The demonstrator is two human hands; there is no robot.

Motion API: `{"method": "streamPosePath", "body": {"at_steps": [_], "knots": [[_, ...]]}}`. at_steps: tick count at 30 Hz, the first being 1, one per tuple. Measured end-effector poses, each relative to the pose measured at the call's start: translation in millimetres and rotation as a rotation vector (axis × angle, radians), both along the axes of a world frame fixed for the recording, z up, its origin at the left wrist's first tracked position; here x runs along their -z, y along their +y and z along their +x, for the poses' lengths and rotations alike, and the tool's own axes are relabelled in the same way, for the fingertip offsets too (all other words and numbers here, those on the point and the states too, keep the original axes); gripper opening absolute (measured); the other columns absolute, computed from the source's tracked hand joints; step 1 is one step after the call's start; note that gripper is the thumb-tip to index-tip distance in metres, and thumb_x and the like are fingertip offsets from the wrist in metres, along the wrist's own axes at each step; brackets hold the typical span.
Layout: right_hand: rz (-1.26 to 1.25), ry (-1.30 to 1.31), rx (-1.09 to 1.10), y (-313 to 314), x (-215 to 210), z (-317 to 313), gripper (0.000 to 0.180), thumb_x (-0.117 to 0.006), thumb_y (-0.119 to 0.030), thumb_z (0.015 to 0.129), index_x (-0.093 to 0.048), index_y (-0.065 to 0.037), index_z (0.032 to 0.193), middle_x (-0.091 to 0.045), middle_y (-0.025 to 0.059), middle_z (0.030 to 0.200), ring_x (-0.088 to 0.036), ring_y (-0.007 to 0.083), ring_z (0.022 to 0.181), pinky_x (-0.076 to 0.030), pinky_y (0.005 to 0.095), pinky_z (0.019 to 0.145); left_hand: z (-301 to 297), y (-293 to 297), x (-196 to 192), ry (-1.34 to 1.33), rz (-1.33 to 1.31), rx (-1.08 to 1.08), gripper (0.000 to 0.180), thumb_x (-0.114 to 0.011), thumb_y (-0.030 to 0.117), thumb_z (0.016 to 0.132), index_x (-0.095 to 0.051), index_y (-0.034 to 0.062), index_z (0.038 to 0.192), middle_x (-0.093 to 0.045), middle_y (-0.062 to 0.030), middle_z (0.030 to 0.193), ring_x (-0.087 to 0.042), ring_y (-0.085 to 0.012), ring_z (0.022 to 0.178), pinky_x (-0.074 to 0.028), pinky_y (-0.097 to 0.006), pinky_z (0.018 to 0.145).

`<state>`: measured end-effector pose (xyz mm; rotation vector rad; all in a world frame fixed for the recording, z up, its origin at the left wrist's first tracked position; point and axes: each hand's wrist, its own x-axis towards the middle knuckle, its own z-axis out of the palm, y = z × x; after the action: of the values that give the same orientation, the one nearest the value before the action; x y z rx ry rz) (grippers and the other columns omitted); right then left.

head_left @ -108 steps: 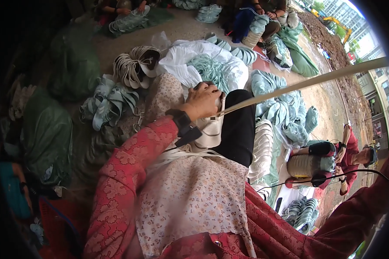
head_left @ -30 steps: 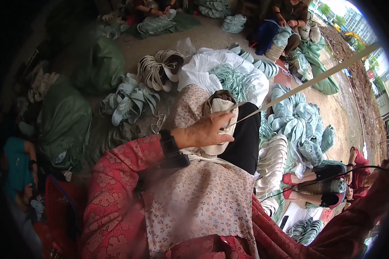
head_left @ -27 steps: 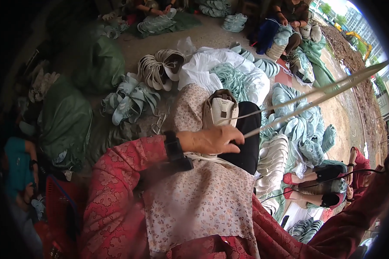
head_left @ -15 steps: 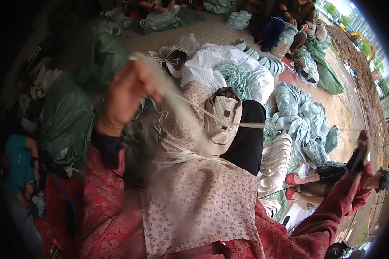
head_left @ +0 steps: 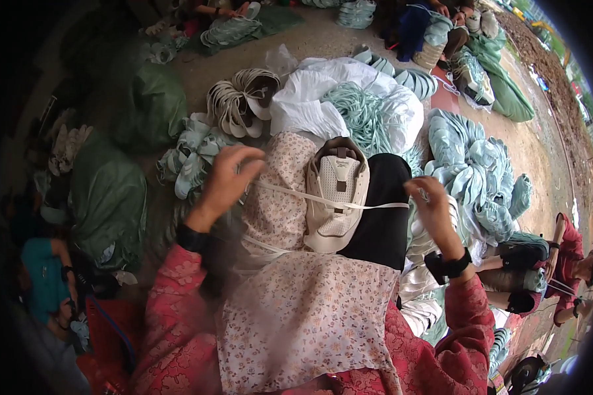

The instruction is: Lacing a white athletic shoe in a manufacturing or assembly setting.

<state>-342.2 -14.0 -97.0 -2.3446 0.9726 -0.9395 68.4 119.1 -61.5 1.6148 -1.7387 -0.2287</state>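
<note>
A cream and beige shoe upper (head_left: 337,191) with a dark inner collar rests on my lap, toe toward me. A pale flat shoelace (head_left: 296,193) crosses its lower eyelets, one end running toward each side. My left hand (head_left: 227,183) is left of the shoe over the floral apron (head_left: 310,316), thumb and fingers apart with nothing seen between them. Right of the shoe, beside the black-covered knee (head_left: 385,191), my right hand (head_left: 435,210) has curved, loosely spread fingers. The lace passes below its fingertips and drops over that knee. More pale laces lie across my lap.
Beyond my knees lies a white sack (head_left: 303,99) with a bundle of mint laces (head_left: 359,112). Beige uppers (head_left: 240,105) stand stacked to its left, light-blue uppers (head_left: 471,158) pile up at right. Green sacks (head_left: 109,191) are at left. Other people sit working around, one in red (head_left: 566,263).
Both hands have come inward from wide apart, where the lace was stretched taut between them. The lace now hangs slacker across the shoe, and the shoe sits more upright.
</note>
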Motion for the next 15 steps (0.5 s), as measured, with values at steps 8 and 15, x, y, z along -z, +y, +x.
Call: {"method": "streamPosePath", "body": {"at_steps": [8, 15], "knots": [[0.199, 0.41, -0.508, 10, -30, 62, 0.023, -0.062, -0.03, 0.094, -0.071, -0.009, 0.089, -0.064, 0.0075, 0.081, -0.057, 0.0281, 0.081, -0.042, 0.0414, 0.076, -81, -21, 6, -0.121, 0.277, 0.426, 0.026, -0.068, 0.03, 0.089, -0.063, 0.0062, 0.079, -0.062, -0.0075, 0.08, -0.059, -0.0249, 0.082, -0.043, -0.04, 0.077], [1.265, 0.248, -0.521, -12, -39, 74, 0.039, -0.064, -0.037, 0.096, -0.069, 0.001, 0.093, -0.061, 0.0018, 0.068, -0.06, 0.0114, 0.061, -0.049, 0.0265, 0.057, -77, -26, -5, 0.298, 0.526, 0.466, 0.027, -0.069, 0.024, 0.091, -0.061, 0.0017, 0.078, -0.057, -0.0087, 0.07, -0.055, -0.023, 0.065, -0.042, -0.035, 0.064]]}}
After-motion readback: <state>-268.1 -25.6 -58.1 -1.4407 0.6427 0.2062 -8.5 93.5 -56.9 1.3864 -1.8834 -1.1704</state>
